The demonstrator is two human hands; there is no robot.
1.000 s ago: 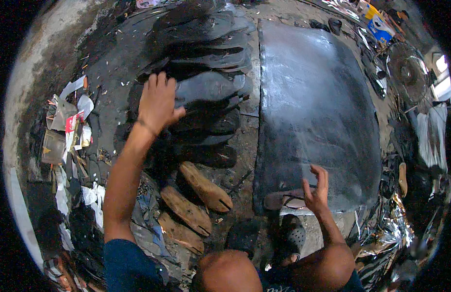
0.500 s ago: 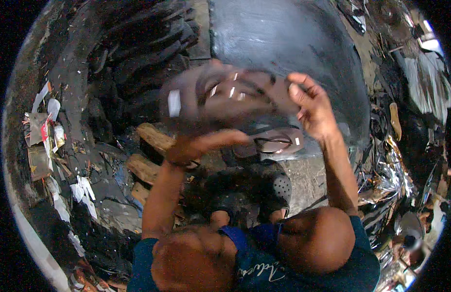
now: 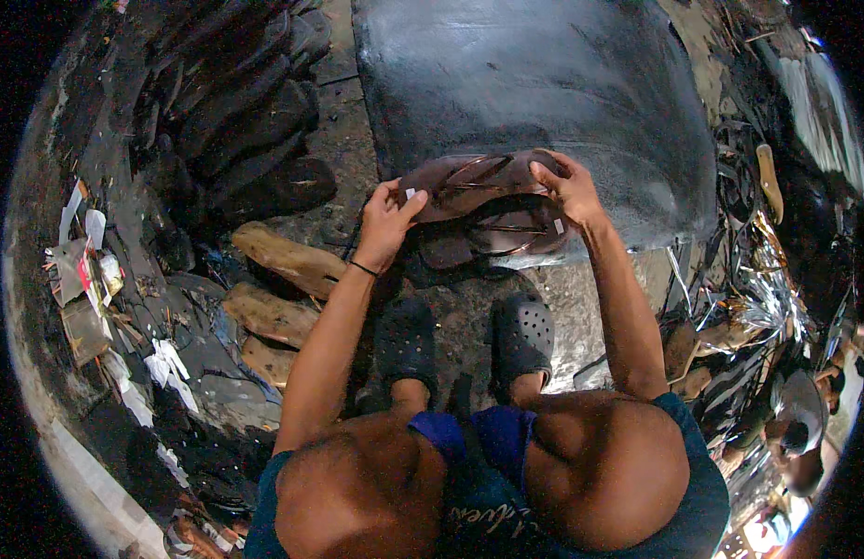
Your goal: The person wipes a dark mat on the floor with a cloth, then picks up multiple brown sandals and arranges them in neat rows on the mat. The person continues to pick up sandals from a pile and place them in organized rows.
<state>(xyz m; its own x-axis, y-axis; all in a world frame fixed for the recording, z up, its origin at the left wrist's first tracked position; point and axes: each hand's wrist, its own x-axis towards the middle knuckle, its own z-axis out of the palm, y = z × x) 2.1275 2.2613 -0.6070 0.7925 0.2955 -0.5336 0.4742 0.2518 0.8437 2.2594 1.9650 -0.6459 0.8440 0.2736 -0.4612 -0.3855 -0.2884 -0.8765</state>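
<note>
Sandal [image 3: 479, 186] in glossy brown, with a strap across its top, is held crosswise between both hands at the near edge of a large black sheet [image 3: 544, 84]. The left hand [image 3: 385, 228] has its grip clasped on the left end, thumb on top beside a small white label [image 3: 411, 195]. The right hand [image 3: 576, 194] grasps the opposite end, its thumb pressed on the upper face and its fingers curled behind. A black band [image 3: 364, 269] circles the left wrist.

Just below the held piece lies a second brown sandal [image 3: 521, 238], partly hidden, with a pale label of its own; whether the two touch, I cannot tell. Nearer the person, two dark perforated clogs [image 3: 525, 331] are on the feet, side by side on the floor [image 3: 460, 321].

To the left, three wooden foot-shaped forms [image 3: 288, 261] lie near the left forearm, and beyond them dark sole-shaped pieces [image 3: 255, 121] are heaped. Shiny silver strips [image 3: 768, 284] are scattered at right.
</note>
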